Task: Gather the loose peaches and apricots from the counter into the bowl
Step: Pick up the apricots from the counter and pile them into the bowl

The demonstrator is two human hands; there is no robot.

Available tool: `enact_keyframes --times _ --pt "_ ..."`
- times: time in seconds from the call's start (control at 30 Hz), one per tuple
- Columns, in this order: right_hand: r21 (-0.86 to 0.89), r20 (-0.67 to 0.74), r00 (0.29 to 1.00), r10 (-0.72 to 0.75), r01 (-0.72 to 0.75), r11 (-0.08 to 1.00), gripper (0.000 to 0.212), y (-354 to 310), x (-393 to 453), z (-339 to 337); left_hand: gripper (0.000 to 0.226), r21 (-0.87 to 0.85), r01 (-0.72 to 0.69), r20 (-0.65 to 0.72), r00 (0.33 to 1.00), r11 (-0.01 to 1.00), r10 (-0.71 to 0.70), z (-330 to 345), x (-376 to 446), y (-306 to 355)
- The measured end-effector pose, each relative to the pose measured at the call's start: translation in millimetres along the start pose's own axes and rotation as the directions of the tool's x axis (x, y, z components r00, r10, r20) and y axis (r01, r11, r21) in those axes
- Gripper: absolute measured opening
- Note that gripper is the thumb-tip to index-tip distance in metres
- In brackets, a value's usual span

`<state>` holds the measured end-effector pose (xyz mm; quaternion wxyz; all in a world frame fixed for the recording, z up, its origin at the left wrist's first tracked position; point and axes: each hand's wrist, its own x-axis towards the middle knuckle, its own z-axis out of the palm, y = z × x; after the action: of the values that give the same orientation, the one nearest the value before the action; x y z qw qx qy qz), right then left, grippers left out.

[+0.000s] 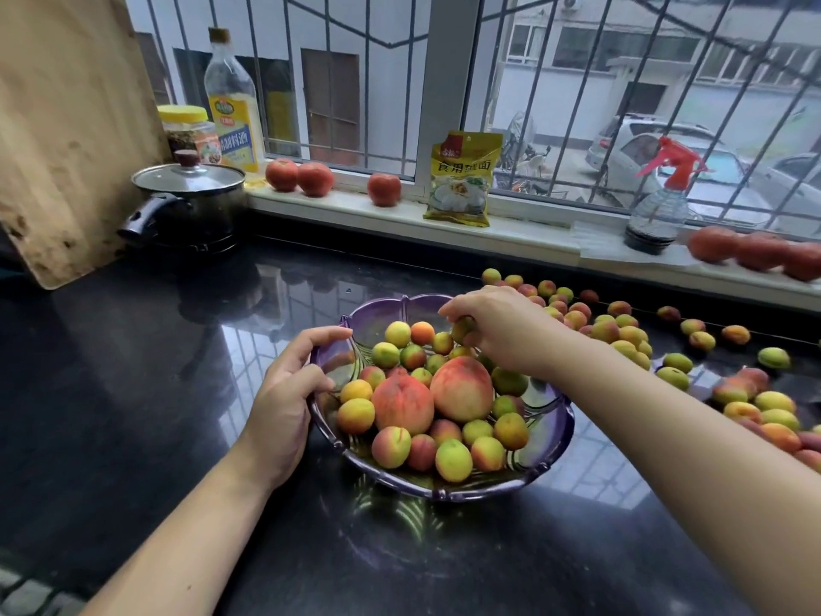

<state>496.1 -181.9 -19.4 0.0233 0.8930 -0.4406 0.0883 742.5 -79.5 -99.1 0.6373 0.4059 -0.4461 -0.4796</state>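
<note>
Dozens of loose fruits (622, 335) lie scattered over the dark polished counter (133, 371) to the right of the bowl, running back toward the window sill and forward to the frame's right edge; most are small apricots, green-yellow to orange with red blush. Next in size, the purple glass bowl (546, 433) sits on the counter in front of the person, scallop-rimmed and translucent, already holding a good layer of fruit. Two large peaches (462, 389) rest side by side at its middle, pink-red over cream, ringed by small apricots. The left hand (284, 393) grips the bowl's near-left rim, thumb inside and fingers curled over the edge, steadying it. The right hand (493, 326) hovers over the far side of the bowl, fingers curled around a small yellowish apricot (462, 329) above the pile. To finish this step well, I judge the hand should lower until the apricot nearly touches the fruit beneath, then let go into a gap near the far rim, since a drop from height could bruise soft skins or send round fruit rolling. Keeping the rim held would stop the glass from sliding on the slick counter.
</note>
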Motion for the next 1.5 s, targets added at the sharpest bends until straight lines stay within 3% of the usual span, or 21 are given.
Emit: enact_keyframes --times 0.07,0.13,0.2,0.27,0.37,0.43,0.5,0.7,0.83,0.97,1.03,1.1,1.2,1.27,1.37,1.5 --pt "0.070 -0.049 0.999 0.024 -0.021 0.997 0.055 3 -7 -3 0.051 -0.001 -0.001 0.001 1.000 1.000 0.001 0 -1 1" --pt "0.233 -0.252 0.956 0.151 -0.091 0.968 0.044 12 -21 -6 0.052 -0.002 0.000 0.007 1.000 1.000 0.000 0 -1 1" --pt "0.394 -0.481 0.795 0.369 -0.181 0.901 0.035 25 -44 -2 0.053 -0.015 0.002 0.008 1.000 1.000 -0.002 1 -1 1" --pt "0.443 -0.603 0.614 0.509 -0.272 0.854 0.034 37 -73 14 0.052 -0.013 -0.009 0.007 1.000 1.000 0.009 2 -2 1" --pt "0.472 -0.603 0.474 0.641 -0.435 0.767 0.034 56 -111 42 0.050 -0.009 -0.023 0.008 1.000 1.000 0.023 3 -1 1" --pt "0.550 -0.532 0.361 0.766 -0.540 0.637 0.032 69 -125 45 0.051 -0.035 -0.017 0.005 1.000 0.999 0.017 3 -1 1" --pt "0.522 -0.516 0.303 0.802 -0.631 0.574 0.027 79 -132 45 0.052 -0.060 -0.014 -0.004 1.000 0.998 0.014 4 -1 0" --pt "0.244 -0.356 0.431 0.829 -0.814 0.528 0.027 71 -129 53 0.052 -0.055 -0.013 -0.027 1.000 0.998 0.012 3 0 -1" --pt "0.245 -0.264 0.431 0.863 -0.835 0.492 0.042 68 -130 51 0.052 -0.060 -0.003 -0.024 1.000 0.998 0.001 2 0 -1" --pt "0.368 -0.285 0.370 0.884 -0.810 0.457 0.041 64 -132 44 0.051 -0.055 -0.007 -0.014 1.000 0.998 0.006 0 0 -3" --pt "0.461 -0.376 0.324 0.868 -0.747 0.478 0.031 62 -132 36 0.050 -0.060 -0.008 -0.010 1.000 0.998 0.008 0 0 -3" --pt "0.540 -0.473 0.335 0.815 -0.620 0.569 0.028 59 -130 29 0.051 -0.063 -0.001 -0.012 1.000 0.998 0.001 0 0 -3" --pt "0.545 -0.564 0.446 0.695 -0.432 0.719 0.028 48 -124 27 0.051 -0.052 0.000 -0.021 1.000 0.999 -0.001 0 0 -3" --pt "0.536 -0.563 0.512 0.648 -0.371 0.759 0.029 42 -119 30 0.051 -0.045 0.003 -0.026 1.000 0.999 -0.004 0 0 -3" --pt "0.655 -0.489 0.569 0.661 -0.262 0.709 0.030 40 -114 32 0.050 -0.043 0.007 -0.027 1.000 0.999 -0.008 1 0 -3" --pt "0.870 -0.318 0.658 0.683 -0.085 0.486 0.034 36 -112 27 0.050 -0.027 0.002 -0.019 1.000 1.000 -0.003 -1 0 -3"
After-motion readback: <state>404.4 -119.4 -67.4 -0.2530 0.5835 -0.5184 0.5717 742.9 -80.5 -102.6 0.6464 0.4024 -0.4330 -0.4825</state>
